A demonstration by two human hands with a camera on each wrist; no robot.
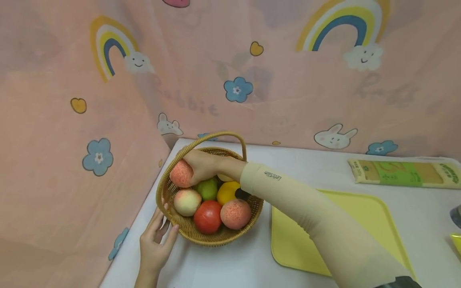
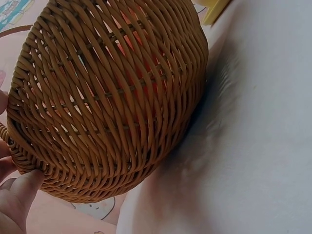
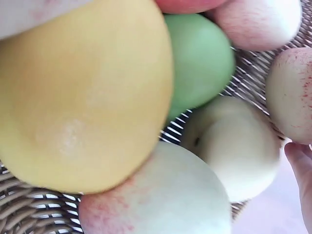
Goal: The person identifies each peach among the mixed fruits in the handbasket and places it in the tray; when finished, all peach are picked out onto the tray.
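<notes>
A wicker basket (image 1: 216, 241) with an arched handle holds several fruits. My right hand (image 1: 203, 165) reaches in under the handle and grips a speckled peach (image 1: 181, 174) at the left side; in the right wrist view a fingertip (image 3: 298, 158) touches that peach (image 3: 291, 97). Around it lie a pale peach (image 1: 187, 202), a green fruit (image 1: 207, 189), a red round fruit (image 1: 207, 217), a yellow fruit (image 1: 226, 193) and a pink peach (image 1: 235, 214). My left hand (image 1: 155, 236) holds the basket's left rim near the handle's base, its thumb (image 2: 27, 187) against the outer weave.
A yellow tray (image 1: 288, 244) lies right of the basket, partly under my right sleeve. A flat green and tan package (image 1: 403, 173) rests at the back right. A dark object (image 1: 456, 216) and a yellow-green item (image 1: 456, 241) show at the right edge. Patterned pink cloth hangs behind and left.
</notes>
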